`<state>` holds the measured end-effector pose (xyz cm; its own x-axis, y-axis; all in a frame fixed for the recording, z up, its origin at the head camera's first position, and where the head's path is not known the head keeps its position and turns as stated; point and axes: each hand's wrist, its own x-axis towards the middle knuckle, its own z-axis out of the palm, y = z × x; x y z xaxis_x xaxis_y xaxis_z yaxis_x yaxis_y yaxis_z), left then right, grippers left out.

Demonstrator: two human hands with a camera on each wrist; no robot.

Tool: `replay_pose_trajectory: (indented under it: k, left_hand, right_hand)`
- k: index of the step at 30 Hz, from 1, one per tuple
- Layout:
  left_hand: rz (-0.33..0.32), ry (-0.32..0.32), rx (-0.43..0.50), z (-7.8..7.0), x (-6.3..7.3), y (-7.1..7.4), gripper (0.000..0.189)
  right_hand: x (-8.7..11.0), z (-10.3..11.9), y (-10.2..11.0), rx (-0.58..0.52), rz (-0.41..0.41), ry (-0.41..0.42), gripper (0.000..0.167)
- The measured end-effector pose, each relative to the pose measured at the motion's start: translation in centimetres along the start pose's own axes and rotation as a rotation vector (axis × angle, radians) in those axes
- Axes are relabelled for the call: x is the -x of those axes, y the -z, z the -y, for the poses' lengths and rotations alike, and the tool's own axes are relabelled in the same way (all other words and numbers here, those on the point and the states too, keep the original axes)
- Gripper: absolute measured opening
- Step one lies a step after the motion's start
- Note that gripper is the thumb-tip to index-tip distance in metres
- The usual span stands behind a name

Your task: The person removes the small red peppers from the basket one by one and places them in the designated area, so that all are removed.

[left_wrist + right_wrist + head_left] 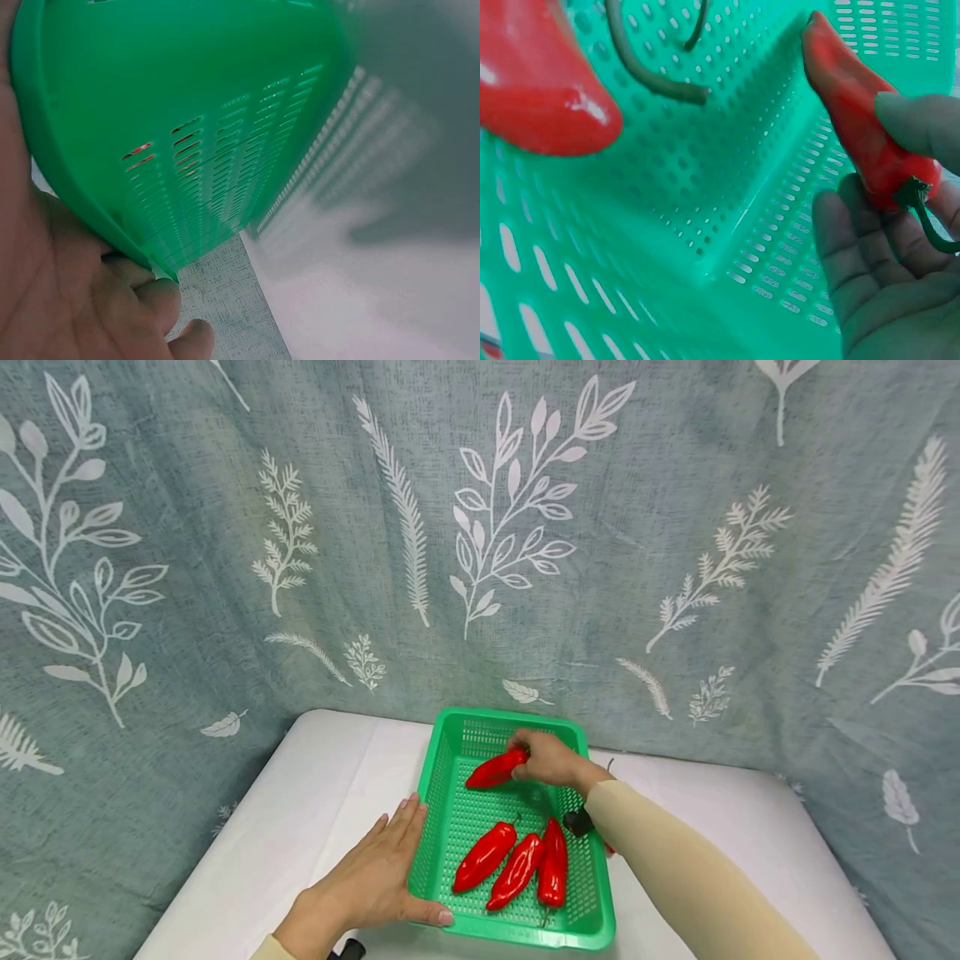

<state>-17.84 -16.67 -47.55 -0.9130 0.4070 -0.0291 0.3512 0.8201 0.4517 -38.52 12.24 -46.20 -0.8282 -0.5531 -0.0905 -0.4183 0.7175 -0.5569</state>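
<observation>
Blue-grey leaf-printed fabric (525, 568) hanging behind white surface (360, 760). Right grip (551, 760) pinching glossy, tapering red pepper (491, 772) near stem end, inside perforated green plastic basket (525, 933); long axis slanting, tip pointing left from grip. Left grip (378, 864) resting straight-fingered along basket. Three other peppers (484, 857) lying nearward of right grip.

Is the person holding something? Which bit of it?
The right hand holds a red pepper by the end near its green stem. The left hand just rests on the rim of the basket.
</observation>
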Motion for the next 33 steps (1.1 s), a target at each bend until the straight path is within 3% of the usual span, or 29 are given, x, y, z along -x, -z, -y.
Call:
replay_pose_trajectory:
  k: [7, 15, 23, 29, 33]
  left_hand:
    - [-0.001, 0.003, 0.017, -0.1, 0.2, -0.1, 0.145]
    - [-0.003, 0.009, 0.023, -0.3, 0.2, 0.0, 0.145]
    - [-0.007, 0.008, 0.026, -0.4, 0.2, -0.1, 0.144]
    - [-0.013, 0.005, 0.034, -0.5, 0.4, -0.1, 0.143]
    - [-0.016, 0.002, 0.035, -0.5, 0.4, -0.1, 0.143]
  right_hand:
    - [0.9, 0.4, 0.3, -0.131, -0.036, -0.056, 0.044]
    - [1.7, 0.6, 0.5, -0.302, -0.077, -0.039, 0.046]
    - [3.2, 0.5, 1.0, -0.401, -0.072, -0.029, 0.041]
    - [3.5, 0.5, 0.9, -0.561, -0.056, -0.053, 0.044]
    - [3.7, 0.6, 0.5, -0.494, -0.053, -0.051, 0.041]
